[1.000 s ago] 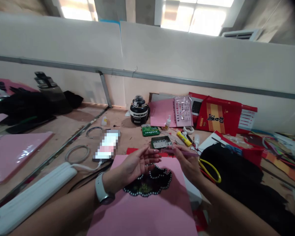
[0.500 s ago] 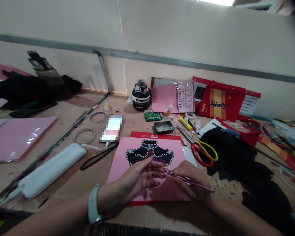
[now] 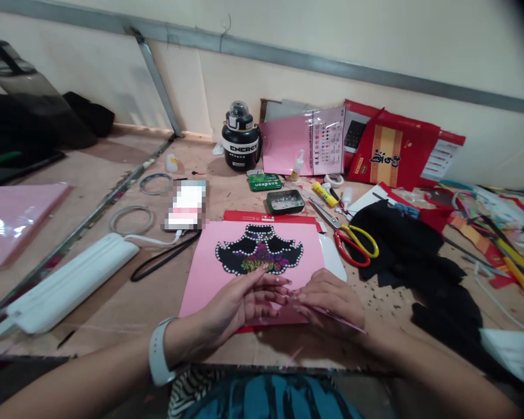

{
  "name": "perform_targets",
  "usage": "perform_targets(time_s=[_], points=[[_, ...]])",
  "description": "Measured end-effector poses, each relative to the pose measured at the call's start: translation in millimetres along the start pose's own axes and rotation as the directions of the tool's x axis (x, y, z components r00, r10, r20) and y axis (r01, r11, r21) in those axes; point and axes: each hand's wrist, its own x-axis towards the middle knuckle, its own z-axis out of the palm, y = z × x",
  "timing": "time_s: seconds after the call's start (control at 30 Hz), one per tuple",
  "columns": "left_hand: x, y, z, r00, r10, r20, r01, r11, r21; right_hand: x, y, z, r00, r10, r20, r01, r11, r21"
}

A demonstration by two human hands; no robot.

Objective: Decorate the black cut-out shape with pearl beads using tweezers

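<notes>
My left hand (image 3: 253, 297) is over the lower part of a pink sheet (image 3: 201, 285), palm turned to the right and fingers loosely apart. Just beside its fingertips, my right hand (image 3: 332, 297) is closed round a slim pinkish-purple stick-like tool (image 3: 343, 322). The tool's tip points at the left fingers; whether it touches them is too small to tell. Beyond the hands, a black cut-out (image 3: 236, 254) edged with white beads lies on the sheet, with purple and gold patterning at its lower middle.
An open tin (image 3: 285, 202) of small clear pieces stands behind the sheet. Scissors (image 3: 353, 244) and black fabric (image 3: 402, 250) lie to the right. A phone (image 3: 186, 203), a white power strip (image 3: 74, 285) and cables are left. A black bottle (image 3: 241, 139) stands at the back.
The view has tilted down and shifted, so more of the cut-out's coloured lower part and my lap show. My right hand has turned slightly, its fingers closer round the tool.
</notes>
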Motion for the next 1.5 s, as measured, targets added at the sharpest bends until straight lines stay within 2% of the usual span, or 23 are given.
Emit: perform_targets(time_s=[0.3,0.57,1.0,1.5], points=[[2.2,1.4,0.5,0.999,-0.052,0.014,0.053,0.998,-0.034,11.3,-2.6,-3.4,0.996,0.085,-0.041,-0.083,0.996,0.033],[3.3,-3.6,-2.9,1.0,-0.005,0.023,0.006,1.0,-0.02,8.5,-2.3,0.9,0.991,0.131,-0.023,-0.13,0.991,0.03],[2.8,-5.6,-0.1,1.0,0.008,0.011,-0.008,1.0,0.015,3.9,-0.2,3.7,0.993,0.12,0.001,-0.119,0.991,0.059],[2.4,-4.3,0.7,0.999,0.004,0.043,-0.003,1.0,-0.016,-2.0,4.4,7.7,0.997,0.068,-0.034,-0.066,0.995,0.075]])
